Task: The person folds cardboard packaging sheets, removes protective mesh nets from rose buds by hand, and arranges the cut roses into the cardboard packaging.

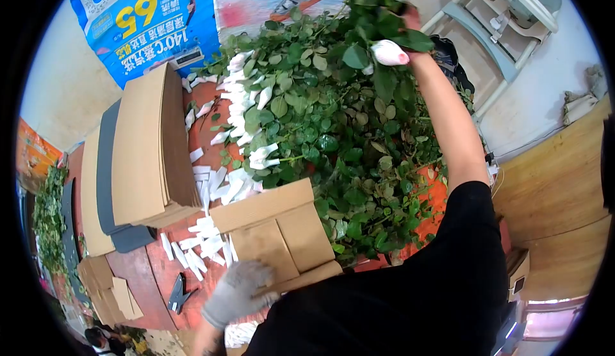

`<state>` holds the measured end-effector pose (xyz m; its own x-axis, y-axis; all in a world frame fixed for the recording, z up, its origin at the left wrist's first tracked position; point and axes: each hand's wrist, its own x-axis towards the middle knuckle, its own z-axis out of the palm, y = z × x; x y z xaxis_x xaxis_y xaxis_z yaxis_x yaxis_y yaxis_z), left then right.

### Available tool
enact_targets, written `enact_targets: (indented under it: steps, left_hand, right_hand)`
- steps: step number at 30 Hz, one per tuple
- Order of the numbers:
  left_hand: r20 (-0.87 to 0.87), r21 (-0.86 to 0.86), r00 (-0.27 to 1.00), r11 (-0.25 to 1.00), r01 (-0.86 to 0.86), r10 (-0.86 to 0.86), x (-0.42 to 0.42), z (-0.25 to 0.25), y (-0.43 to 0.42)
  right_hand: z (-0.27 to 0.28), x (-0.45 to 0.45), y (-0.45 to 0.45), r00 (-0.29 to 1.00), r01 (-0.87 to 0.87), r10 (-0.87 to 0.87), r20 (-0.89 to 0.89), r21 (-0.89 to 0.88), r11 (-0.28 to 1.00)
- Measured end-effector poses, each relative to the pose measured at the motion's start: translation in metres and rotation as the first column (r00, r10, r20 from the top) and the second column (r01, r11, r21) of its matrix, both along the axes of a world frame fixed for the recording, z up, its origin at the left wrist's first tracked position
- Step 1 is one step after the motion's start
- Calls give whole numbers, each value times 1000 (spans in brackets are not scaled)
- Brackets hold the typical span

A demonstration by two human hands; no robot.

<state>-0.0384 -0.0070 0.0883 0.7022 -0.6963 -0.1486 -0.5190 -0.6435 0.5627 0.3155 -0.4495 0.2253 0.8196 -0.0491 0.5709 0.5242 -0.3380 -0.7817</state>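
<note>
My left hand [238, 293], in a grey glove, is at the near edge of a folded cardboard sheet [272, 241]. Its fingers are stretched out, slightly blurred, with nothing visible in them. At the far right, my right hand [415, 28] is closed around leafy rose stems [378, 20], and leaves partly cover the fingers. One held rose [389, 53] has a pale pink head wrapped in white. Below that arm lies a large heap of leafy rose stems [333, 138], with white-wrapped rose heads [238, 109] lined up on its left side.
White strips [205, 244] lie scattered beside the cardboard, near a black stapler [180, 293]. A tall stack of cardboard sheets [144, 148] stands on the red table [138, 276]. Behind are a blue poster [144, 23] and, right, a pale-framed chair [480, 36]. Another person [102, 340] is at lower left.
</note>
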Motion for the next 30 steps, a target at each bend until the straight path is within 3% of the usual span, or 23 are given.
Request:
enact_targets:
  steps: [1,3,6,7,8,10,12,15,18,20,22,24,26,30]
  left_hand:
    - [-17,-133,999,991,26,-29,15,20,-9]
    - [-1,-351,991,928,126,-135,48,37,-35]
    - [69,-513,971,827,231,-228,101,66,-90]
    - [450,-410,892,878,249,-43,128,55,-107]
    - [732,-272,676,945,181,82,158,53,-113]
    - [736,-404,559,910,-92,382,209,56,-114]
    - [859,-298,318,896,-328,402,271,9,-112]
    - [653,9,644,846,-534,400,314,1,-117]
    - [443,118,786,841,-527,431,340,-17,-122]
    - [440,53,781,856,-515,442,348,-25,-124]
    - [500,25,767,879,-476,402,360,-31,-126]
    - [527,89,761,866,-493,379,367,-18,-127]
    - [416,140,788,825,-548,453,355,13,-121]
    - [319,190,825,821,-538,466,391,-5,-81]
  right_hand:
    - [-12,6,24,980,195,-187,64,-137,971]
    - [-25,10,82,936,352,-308,170,-460,815]
    - [-46,7,130,977,194,-163,134,-874,445]
    - [-54,5,131,978,201,-131,162,-897,395]
    - [-57,6,130,980,197,-110,167,-896,397]
    - [-64,9,122,985,158,-148,90,-815,558]
    - [-62,11,116,982,174,-163,93,-774,609]
    - [-42,-21,115,978,132,-206,10,-797,589]
    - [-57,-13,84,977,198,-190,96,-744,639]
    - [-46,-29,67,954,271,-276,117,-733,624]
    - [-49,-30,41,893,433,-371,253,-704,563]
    - [-37,-38,11,882,446,-399,250,-715,539]
    - [-26,-33,-43,838,527,-434,331,-698,485]
    - [2,-34,-160,674,730,-530,515,-578,366]
